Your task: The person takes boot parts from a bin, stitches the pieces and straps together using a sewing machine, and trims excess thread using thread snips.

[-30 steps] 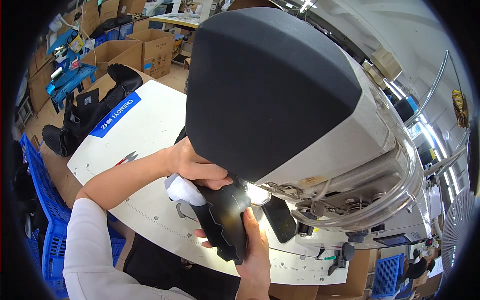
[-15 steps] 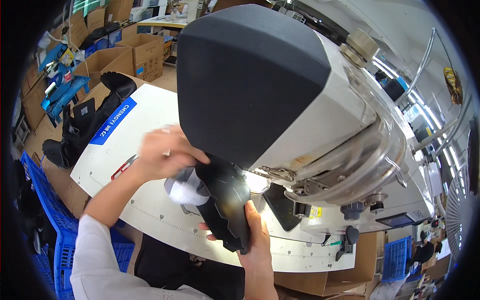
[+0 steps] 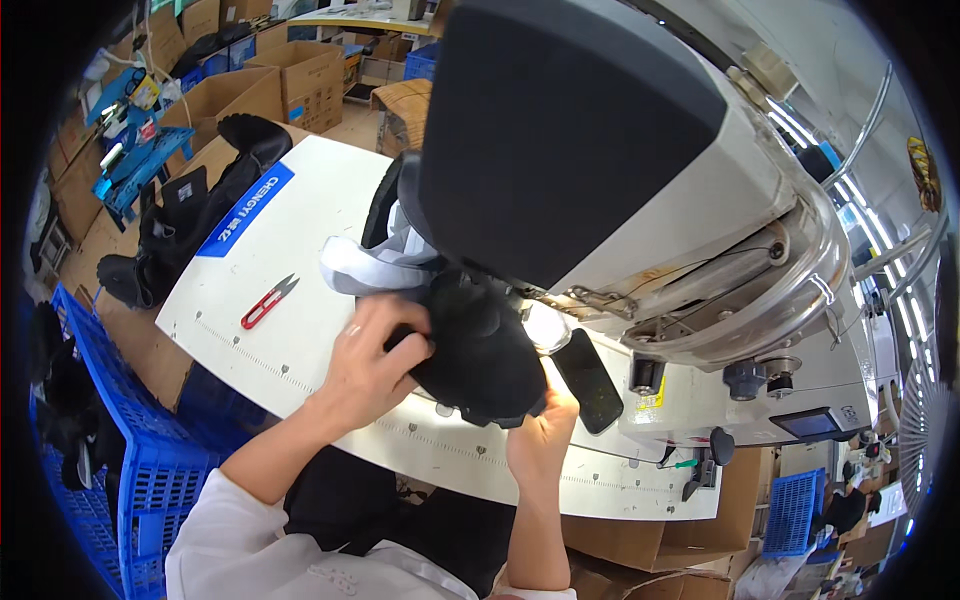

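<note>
Both the left hand [image 3: 375, 360] and the right hand [image 3: 540, 435] grip a soft, matte black shoe upper [image 3: 480, 345] with pale grey lining, on the white counter [image 3: 330, 200], whose blue rectangular label [image 3: 243, 212] lies beyond the left hand.

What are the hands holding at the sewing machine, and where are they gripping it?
Both hold the black shoe upper: left hand on its left side by the grey lining, right hand at its lower right edge.
</note>
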`<state>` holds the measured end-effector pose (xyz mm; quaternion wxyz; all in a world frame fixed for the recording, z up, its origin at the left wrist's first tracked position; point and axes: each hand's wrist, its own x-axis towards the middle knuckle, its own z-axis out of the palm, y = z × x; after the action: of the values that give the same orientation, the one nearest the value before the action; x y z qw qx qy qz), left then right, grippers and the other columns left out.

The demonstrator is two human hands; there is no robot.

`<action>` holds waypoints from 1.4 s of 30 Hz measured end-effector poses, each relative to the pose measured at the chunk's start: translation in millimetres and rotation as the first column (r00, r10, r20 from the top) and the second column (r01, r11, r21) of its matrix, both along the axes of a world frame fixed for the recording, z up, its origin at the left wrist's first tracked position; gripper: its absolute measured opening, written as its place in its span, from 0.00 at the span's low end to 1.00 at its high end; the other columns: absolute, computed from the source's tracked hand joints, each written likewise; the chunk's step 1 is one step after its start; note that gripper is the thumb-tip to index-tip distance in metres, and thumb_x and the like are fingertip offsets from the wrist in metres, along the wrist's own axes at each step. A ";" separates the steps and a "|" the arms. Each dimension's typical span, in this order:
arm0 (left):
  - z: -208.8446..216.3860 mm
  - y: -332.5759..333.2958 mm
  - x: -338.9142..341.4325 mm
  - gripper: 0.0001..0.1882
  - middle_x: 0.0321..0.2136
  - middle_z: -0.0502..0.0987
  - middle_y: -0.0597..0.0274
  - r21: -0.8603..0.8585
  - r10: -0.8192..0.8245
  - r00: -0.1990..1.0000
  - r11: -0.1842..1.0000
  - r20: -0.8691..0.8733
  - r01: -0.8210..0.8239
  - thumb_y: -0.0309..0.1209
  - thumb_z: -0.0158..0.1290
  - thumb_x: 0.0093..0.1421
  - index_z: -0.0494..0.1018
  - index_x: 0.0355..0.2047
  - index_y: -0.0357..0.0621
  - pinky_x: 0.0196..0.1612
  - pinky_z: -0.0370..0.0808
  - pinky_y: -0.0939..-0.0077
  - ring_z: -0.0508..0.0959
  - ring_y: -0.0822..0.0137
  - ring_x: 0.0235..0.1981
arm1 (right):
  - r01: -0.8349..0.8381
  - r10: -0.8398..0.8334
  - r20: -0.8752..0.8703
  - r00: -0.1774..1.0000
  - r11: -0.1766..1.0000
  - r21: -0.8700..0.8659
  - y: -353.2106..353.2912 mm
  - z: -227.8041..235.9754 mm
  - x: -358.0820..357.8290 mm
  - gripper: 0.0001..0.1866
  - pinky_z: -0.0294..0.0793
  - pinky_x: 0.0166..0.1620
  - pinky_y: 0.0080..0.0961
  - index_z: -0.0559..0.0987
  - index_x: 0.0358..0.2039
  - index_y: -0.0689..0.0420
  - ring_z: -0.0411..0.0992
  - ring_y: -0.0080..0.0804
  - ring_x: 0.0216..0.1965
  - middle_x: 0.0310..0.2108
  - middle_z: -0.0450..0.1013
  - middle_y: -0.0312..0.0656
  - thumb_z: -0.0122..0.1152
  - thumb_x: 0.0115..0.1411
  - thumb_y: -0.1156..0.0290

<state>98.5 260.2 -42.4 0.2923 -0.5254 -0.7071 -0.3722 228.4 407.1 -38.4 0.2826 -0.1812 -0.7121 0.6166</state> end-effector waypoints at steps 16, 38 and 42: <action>32.7 -91.8 -0.2 0.20 0.39 0.76 0.61 0.361 -0.168 0.587 0.904 0.792 -0.229 0.33 0.57 0.61 0.69 0.48 0.32 0.43 0.72 0.80 0.74 0.74 0.40 | -0.231 0.319 -0.101 0.942 0.839 0.492 -58.0 -14.3 -58.7 0.17 0.71 0.31 0.23 0.70 0.30 0.60 0.70 0.31 0.25 0.26 0.71 0.38 0.73 0.49 0.71; 81.7 24.1 -32.8 0.15 0.33 0.78 0.60 0.030 -0.205 0.458 0.932 0.865 0.360 0.36 0.52 0.65 0.75 0.42 0.33 0.42 0.73 0.77 0.74 0.76 0.37 | -0.029 -0.083 -0.254 0.964 0.912 -0.408 -11.1 -17.3 -6.6 0.13 0.67 0.32 0.14 0.68 0.42 0.66 0.69 0.18 0.29 0.32 0.74 0.40 0.61 0.59 0.79; 100.6 39.3 -38.6 0.14 0.39 0.78 0.57 -0.339 0.122 0.541 0.884 0.832 0.322 0.31 0.53 0.63 0.75 0.46 0.38 0.45 0.74 0.75 0.76 0.68 0.41 | 0.091 -0.161 -0.188 0.969 0.938 -0.335 -11.6 -16.9 -4.9 0.08 0.66 0.35 0.13 0.67 0.37 0.58 0.65 0.14 0.28 0.29 0.70 0.35 0.56 0.61 0.79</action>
<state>59.9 299.5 58.1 -0.2337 -0.3777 -0.7930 -0.4169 223.6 395.5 -55.3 0.3625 -0.2038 -0.5538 0.7213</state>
